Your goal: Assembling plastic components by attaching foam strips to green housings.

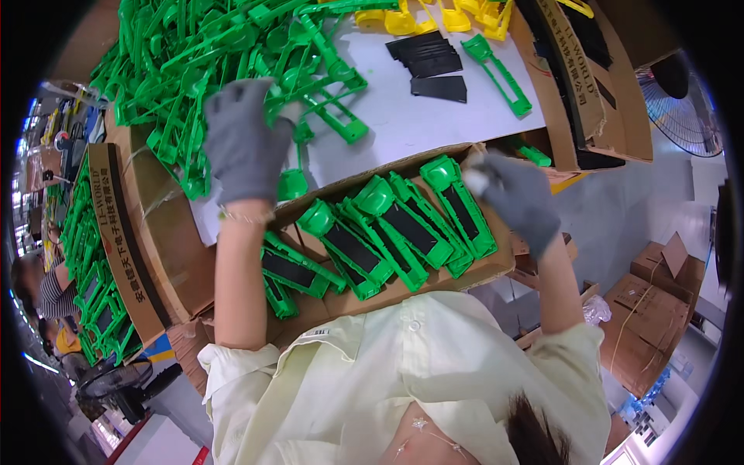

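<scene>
My left hand point(249, 143), in a grey glove, is at the near edge of a heap of green plastic parts point(178, 77). Its fingers are bent, and a green part lies between thumb and fingers. My right hand point(518, 200), also gloved, is curled at the right rim of an open cardboard box point(496, 267). A whitish spot shows at its fingertips; what it pinches, if anything, I cannot make out. Several green holders with black strips point(415, 229) lie slanted side by side in that box. The nearest to my right hand is one green holder point(459, 209).
On the white worktop point(387, 124) lie black strips point(426, 58), a single green part point(497, 76) and yellow parts point(434, 15). Another carton point(116, 240) of green parts stands left. Fans point(678, 116) and cartons point(643, 318) stand on the right; people are at far left.
</scene>
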`<state>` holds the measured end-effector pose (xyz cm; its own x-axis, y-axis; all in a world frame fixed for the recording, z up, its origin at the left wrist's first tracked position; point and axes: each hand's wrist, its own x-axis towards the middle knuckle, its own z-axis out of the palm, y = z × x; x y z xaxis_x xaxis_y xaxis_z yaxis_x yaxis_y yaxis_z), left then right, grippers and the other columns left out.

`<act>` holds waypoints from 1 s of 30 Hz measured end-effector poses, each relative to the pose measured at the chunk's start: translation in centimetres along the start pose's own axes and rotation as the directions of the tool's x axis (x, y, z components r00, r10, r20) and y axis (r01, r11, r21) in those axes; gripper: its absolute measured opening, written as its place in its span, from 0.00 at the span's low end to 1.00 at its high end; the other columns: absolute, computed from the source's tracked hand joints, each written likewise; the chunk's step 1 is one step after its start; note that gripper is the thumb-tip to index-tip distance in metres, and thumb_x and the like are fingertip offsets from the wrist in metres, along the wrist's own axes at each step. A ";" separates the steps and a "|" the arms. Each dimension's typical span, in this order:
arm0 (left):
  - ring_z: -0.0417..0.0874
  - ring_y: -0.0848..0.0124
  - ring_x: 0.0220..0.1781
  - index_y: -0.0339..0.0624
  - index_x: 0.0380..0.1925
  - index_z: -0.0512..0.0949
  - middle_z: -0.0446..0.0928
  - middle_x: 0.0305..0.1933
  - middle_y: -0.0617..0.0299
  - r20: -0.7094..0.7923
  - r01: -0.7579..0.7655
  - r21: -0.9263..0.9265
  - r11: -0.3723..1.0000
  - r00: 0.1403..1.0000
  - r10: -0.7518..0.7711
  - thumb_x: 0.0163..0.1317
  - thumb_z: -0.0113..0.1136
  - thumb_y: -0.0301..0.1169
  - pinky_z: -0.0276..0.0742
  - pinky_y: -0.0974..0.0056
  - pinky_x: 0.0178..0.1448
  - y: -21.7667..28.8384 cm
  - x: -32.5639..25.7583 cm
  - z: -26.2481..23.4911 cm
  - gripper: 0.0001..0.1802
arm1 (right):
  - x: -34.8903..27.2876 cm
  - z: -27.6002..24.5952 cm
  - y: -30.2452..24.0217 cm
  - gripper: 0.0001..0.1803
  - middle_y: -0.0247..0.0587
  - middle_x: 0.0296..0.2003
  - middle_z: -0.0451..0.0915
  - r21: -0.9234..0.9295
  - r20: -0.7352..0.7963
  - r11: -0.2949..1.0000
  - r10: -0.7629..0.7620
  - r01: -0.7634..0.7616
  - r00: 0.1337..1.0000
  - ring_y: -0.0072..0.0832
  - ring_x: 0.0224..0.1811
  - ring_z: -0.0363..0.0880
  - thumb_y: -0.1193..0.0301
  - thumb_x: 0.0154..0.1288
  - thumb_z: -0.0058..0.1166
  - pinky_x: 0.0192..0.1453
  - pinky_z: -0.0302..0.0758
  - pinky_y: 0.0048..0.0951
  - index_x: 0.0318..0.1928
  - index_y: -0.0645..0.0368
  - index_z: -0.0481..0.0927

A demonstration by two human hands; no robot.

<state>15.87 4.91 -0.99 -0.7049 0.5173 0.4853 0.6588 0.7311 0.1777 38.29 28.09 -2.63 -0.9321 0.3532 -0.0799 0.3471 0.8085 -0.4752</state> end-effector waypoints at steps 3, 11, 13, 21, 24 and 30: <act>0.70 0.55 0.51 0.46 0.37 0.79 0.74 0.45 0.56 0.085 0.081 0.128 0.988 0.992 -0.092 0.43 0.70 0.43 0.71 0.54 0.50 -2.6 0.8 2.4 0.21 | 6.7 0.3 1.8 0.17 0.36 0.31 0.78 0.032 -0.164 0.997 -0.062 0.068 0.985 0.30 0.29 0.78 0.59 0.54 0.59 0.36 0.73 0.29 0.42 0.53 0.80; 0.78 0.59 0.36 0.42 0.31 0.76 0.78 0.34 0.57 0.228 0.273 -0.228 0.935 0.948 -0.221 0.48 0.68 0.42 0.74 0.58 0.40 -3.5 -0.3 4.1 0.18 | 15.3 2.1 1.6 0.18 0.36 0.37 0.77 -0.330 0.021 0.898 -0.300 0.290 0.954 0.35 0.39 0.78 0.62 0.49 0.61 0.43 0.74 0.34 0.42 0.50 0.77; 0.80 0.63 0.32 0.41 0.32 0.75 0.78 0.31 0.58 0.228 0.344 -0.353 0.870 0.934 -0.277 0.51 0.66 0.38 0.75 0.61 0.36 -3.3 -0.9 2.9 0.15 | 15.9 2.1 2.0 0.18 0.37 0.36 0.77 -0.278 0.031 0.914 -0.298 0.295 0.954 0.36 0.38 0.78 0.62 0.49 0.61 0.42 0.73 0.34 0.42 0.51 0.77; 0.84 0.63 0.36 0.31 0.50 0.71 0.79 0.42 0.49 0.557 0.651 -0.752 0.108 0.714 -0.424 0.60 0.56 0.25 0.80 0.70 0.32 -3.1 -6.3 -3.1 0.17 | 11.2 -0.6 0.2 0.21 0.32 0.26 0.77 0.348 -0.303 0.892 -0.185 0.289 0.935 0.19 0.26 0.74 0.59 0.58 0.60 0.30 0.69 0.21 0.43 0.63 0.75; 0.83 0.59 0.41 0.28 0.53 0.70 0.78 0.46 0.46 0.633 0.605 -0.770 -0.204 0.682 -0.367 0.61 0.54 0.26 0.82 0.67 0.38 -2.3 -9.3 -4.1 0.20 | 5.9 -3.4 -5.5 0.18 0.35 0.28 0.78 0.558 -0.044 0.828 0.093 -0.053 0.995 0.14 0.23 0.76 0.65 0.61 0.57 0.20 0.67 0.14 0.49 0.61 0.73; 0.83 0.62 0.40 0.29 0.52 0.71 0.78 0.46 0.48 0.723 0.633 -0.676 -0.376 0.668 -0.177 0.59 0.55 0.23 0.83 0.65 0.41 2.4 -10.7 -4.5 0.19 | 0.9 -0.4 -10.4 0.13 0.35 0.27 0.78 0.831 0.183 0.541 -0.044 -0.130 0.982 0.17 0.25 0.78 0.74 0.64 0.51 0.21 0.68 0.12 0.49 0.60 0.72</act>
<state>26.17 -0.85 -1.90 -0.7772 0.5380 -0.3265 -0.5164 -0.2487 0.8194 33.91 20.20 2.62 -0.9497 0.2253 -0.2174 0.2233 0.0006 -0.9747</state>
